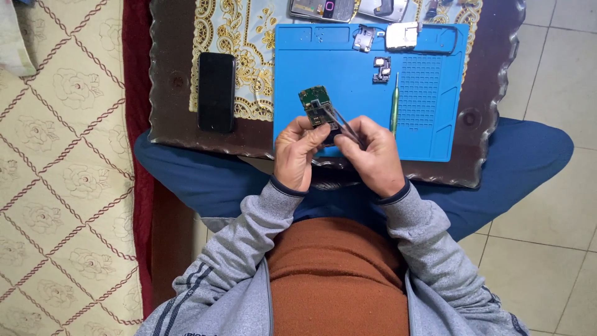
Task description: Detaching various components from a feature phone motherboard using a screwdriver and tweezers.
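Holding a small green circuit board (315,106) just above the middle of the frame, the left hand (297,152) pinches its lower end between thumb and fingers, keeping it tilted over the blue mat (348,74). The right hand (373,155) is closed around a pair of tweezers (339,123), whose tips rest on the board's lower part. Both hands hover over the near edge of the dark counter (174,81), which sits across the person's lap. Just right of the right hand, a green-handled screwdriver (394,106) lies upright on the mat, beside the mat's grid of small square pockets. Higher up on the mat sit a small dark part (381,68), a grey metal part (363,37) and a white part (402,35). A black phone (216,91) lies face up at the left of the counter, partly on a gold-patterned cloth (242,37). At the top edge, another phone (323,9) is partly cut off.
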